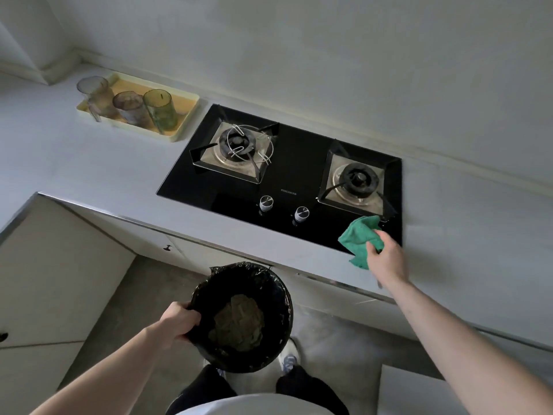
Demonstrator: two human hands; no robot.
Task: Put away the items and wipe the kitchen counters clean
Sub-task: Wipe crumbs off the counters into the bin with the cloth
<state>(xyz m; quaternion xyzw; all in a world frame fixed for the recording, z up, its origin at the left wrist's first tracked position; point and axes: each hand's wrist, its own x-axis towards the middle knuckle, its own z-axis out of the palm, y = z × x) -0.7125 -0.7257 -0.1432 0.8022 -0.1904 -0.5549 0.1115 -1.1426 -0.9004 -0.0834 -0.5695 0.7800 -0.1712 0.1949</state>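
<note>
Green cloth (359,238) lies crumpled on the front right corner of the black hob (287,187), overhanging onto the bench (89,175); its long axis runs front to back. Right grip (386,259) pinches its near edge. Left grip (179,320) curls round the bin (242,317) rim, held below the bench edge.
</note>
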